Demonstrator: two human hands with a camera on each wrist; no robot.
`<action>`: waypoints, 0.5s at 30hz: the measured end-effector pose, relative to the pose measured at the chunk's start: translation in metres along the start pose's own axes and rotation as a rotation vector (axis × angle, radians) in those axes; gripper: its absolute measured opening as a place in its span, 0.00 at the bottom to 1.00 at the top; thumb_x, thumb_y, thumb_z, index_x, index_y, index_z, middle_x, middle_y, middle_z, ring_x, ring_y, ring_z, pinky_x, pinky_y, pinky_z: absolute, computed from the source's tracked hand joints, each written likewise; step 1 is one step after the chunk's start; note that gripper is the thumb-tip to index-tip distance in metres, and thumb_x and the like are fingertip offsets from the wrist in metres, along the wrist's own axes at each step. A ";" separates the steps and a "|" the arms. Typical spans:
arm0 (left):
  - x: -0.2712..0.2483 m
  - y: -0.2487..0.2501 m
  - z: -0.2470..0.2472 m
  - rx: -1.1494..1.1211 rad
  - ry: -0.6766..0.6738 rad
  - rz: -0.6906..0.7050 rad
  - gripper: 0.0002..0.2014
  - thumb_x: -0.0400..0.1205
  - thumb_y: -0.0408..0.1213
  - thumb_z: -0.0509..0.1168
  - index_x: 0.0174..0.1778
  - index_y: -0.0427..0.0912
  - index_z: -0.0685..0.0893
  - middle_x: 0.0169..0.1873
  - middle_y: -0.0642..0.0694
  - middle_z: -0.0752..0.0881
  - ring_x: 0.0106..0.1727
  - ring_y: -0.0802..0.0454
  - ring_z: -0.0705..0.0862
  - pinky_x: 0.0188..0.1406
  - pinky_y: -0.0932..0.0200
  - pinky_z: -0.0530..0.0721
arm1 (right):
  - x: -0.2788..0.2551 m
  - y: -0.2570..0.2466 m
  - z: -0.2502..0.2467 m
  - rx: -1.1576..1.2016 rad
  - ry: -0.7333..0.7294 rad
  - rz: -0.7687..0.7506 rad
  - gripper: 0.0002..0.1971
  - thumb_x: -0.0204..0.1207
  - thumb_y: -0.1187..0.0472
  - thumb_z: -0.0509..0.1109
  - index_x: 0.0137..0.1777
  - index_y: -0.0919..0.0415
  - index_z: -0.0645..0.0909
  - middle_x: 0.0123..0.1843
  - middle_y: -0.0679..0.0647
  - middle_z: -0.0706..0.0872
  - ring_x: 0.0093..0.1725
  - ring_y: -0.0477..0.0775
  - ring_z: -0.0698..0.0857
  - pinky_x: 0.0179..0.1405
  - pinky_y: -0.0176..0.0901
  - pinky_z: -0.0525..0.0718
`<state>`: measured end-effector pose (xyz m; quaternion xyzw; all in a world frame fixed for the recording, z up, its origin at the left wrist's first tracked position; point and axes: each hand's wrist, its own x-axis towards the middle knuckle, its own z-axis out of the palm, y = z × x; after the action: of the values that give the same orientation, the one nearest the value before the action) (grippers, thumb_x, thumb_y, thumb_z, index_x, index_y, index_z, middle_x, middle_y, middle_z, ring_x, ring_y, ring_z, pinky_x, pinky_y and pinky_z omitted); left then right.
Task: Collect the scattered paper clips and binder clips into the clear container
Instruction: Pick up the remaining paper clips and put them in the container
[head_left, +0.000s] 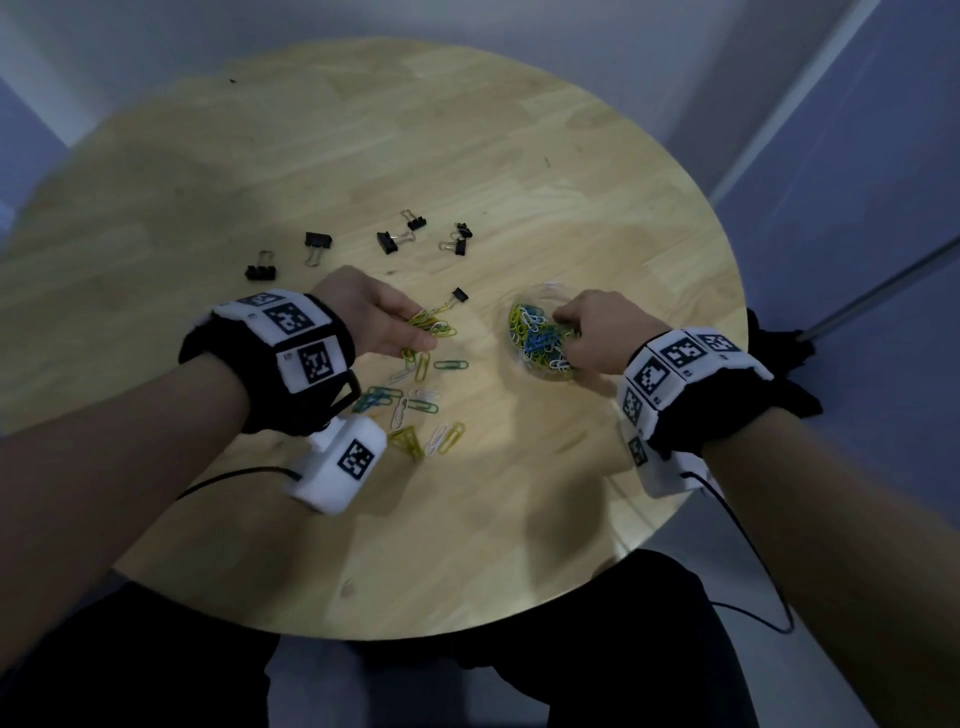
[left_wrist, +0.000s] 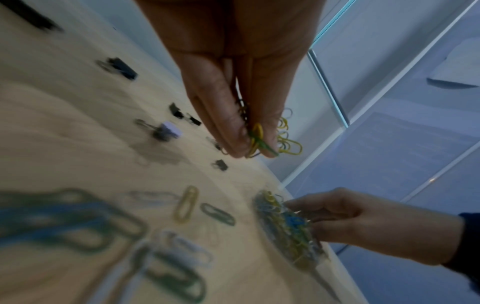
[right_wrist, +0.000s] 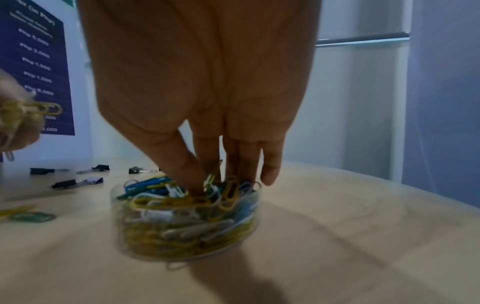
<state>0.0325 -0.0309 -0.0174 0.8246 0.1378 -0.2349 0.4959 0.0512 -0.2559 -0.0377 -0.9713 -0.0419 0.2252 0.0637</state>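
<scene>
1. The container (head_left: 540, 332) sits right of centre in the head view, on the tabletop (head_left: 467, 156), already well filled with mixed coloured clips.
2. The left hand (head_left: 374, 317) is at centre frame, left of the container and near it. Its grip is pressed together, thumb against fingers, pinching a bunch (head_left: 434, 325) of mostly yellow paper clips; the left wrist view shows the bunch (left_wrist: 259, 139) hanging from the fingertips (left_wrist: 233, 142).
3. Judgement: the coming move turns on carrying the bunch rightward in the frame to the container's open top. The left hand is the one loaded.
4. Obstruction: the right hand (head_left: 597, 332) occupies the container. The right wrist view shows its fingers (right_wrist: 192, 174) reaching down into the clips (right_wrist: 182, 205). Whether they pinch any cannot be told.
5. Loose paper clips (head_left: 415, 400) lie below the left hand, toward lower centre.
6. Black binder clips (head_left: 387, 241) lie scattered above the hands, upper centre; one (head_left: 460, 294) rests just beside the bunch. None appears in the container.
</scene>
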 end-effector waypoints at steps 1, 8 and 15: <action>0.001 0.004 0.002 0.016 -0.019 0.019 0.17 0.69 0.33 0.77 0.54 0.39 0.88 0.40 0.52 0.88 0.23 0.66 0.85 0.16 0.86 0.73 | -0.001 0.000 0.000 0.014 0.009 -0.007 0.19 0.72 0.69 0.63 0.64 0.65 0.81 0.64 0.65 0.82 0.63 0.64 0.81 0.64 0.54 0.82; 0.008 0.010 0.012 0.039 -0.060 0.079 0.21 0.69 0.34 0.78 0.58 0.40 0.88 0.34 0.54 0.87 0.23 0.68 0.85 0.25 0.85 0.79 | 0.002 0.011 -0.005 0.163 0.039 -0.044 0.16 0.74 0.68 0.70 0.61 0.57 0.85 0.60 0.58 0.86 0.60 0.54 0.82 0.55 0.36 0.76; 0.011 0.010 0.015 0.003 -0.053 0.066 0.22 0.68 0.33 0.78 0.60 0.37 0.87 0.33 0.53 0.87 0.18 0.71 0.83 0.21 0.84 0.76 | 0.004 0.013 -0.008 0.384 0.155 -0.067 0.13 0.64 0.70 0.78 0.49 0.61 0.90 0.39 0.54 0.85 0.44 0.45 0.82 0.31 0.19 0.75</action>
<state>0.0424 -0.0491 -0.0218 0.8229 0.0969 -0.2405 0.5056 0.0594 -0.2688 -0.0341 -0.9539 -0.0257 0.1514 0.2579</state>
